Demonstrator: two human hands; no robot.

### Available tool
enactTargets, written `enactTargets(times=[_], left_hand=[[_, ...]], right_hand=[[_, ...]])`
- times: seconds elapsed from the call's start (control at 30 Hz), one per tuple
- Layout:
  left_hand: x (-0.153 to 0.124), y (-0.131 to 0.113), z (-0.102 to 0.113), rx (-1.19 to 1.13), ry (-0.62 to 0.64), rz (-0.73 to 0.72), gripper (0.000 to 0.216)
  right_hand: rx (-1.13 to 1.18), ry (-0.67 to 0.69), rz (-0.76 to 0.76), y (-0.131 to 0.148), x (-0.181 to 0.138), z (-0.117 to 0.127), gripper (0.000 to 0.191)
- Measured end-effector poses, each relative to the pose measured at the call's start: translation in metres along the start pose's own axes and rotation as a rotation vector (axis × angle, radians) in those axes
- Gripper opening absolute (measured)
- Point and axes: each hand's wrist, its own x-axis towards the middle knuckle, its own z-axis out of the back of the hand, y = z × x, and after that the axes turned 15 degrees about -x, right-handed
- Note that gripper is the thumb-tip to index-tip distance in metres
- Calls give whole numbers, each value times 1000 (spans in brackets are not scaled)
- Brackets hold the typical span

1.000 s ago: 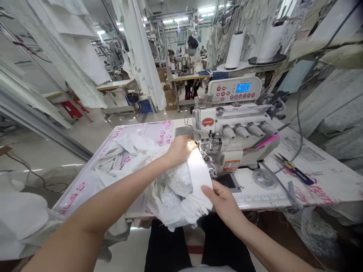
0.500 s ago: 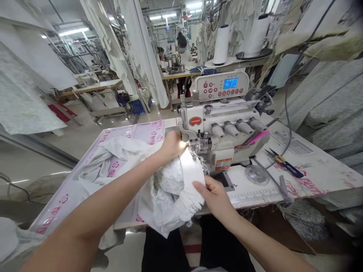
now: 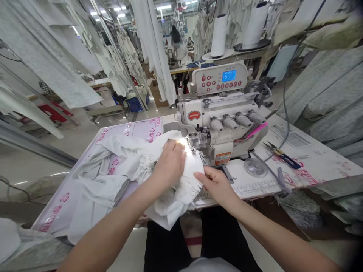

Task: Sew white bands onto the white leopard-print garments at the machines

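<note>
White gathered fabric (image 3: 190,182) runs beneath the presser-foot area of an overlock sewing machine (image 3: 195,122) and hangs over the table's front edge. My left hand (image 3: 168,162) is on the fabric just left of the lit needle area, its fingers bent and pressed together on the cloth; its fingertips are partly lost in the glare. At the fabric's right edge, my right hand (image 3: 218,185) pinches the cloth between thumb and fingers, in front of the machine. The rest of the pale garment lies bunched on the table to the left.
Thread snips (image 3: 283,155) and a clear round dish (image 3: 255,167) lie on the table (image 3: 320,158) to the right. White thread cones (image 3: 219,37) stand behind the machine. Garments hang on both sides, and a co-worker (image 3: 180,45) sits further back.
My left hand has drawn back from the needle area toward me and now lies over the fabric. More cloth has shifted up beside the presser foot. My right hand keeps its pinch.
</note>
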Motion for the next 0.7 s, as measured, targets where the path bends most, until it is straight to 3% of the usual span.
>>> enactTargets(times=[0.1, 0.2, 0.27, 0.3, 0.4, 0.47, 0.57, 0.63, 0.7], left_hand=[[0, 2, 2, -71, -26, -13, 18], [-32, -11, -2, -127, -213, 12, 23], [-59, -18, -7, -195, -266, 136, 23], [-70, -19, -10, -252, -211, 225, 22], [-81, -12, -13, -583, 133, 471, 23], [-79, -7, -11, -830, 238, 565, 27], [-90, -16, -7, -958, 233, 563, 29], [-115, -34, -6, -938, 399, 506, 31], [-151, -54, -6, -936, 615, 498, 36]], right_hand=[[-26, -61, -1, 4, 4, -2, 37], [-32, -96, -19, 7, 3, -4, 36], [-42, -111, -21, 8, 2, -4, 36], [-47, -114, -18, 8, 1, -4, 36], [-47, -117, -5, 8, 2, -3, 35], [-38, -118, -1, 8, 6, -1, 35], [-8, -120, -9, 5, 7, 0, 36], [67, -95, -45, 1, -7, -3, 34], [156, 33, -114, -3, -37, -11, 31]])
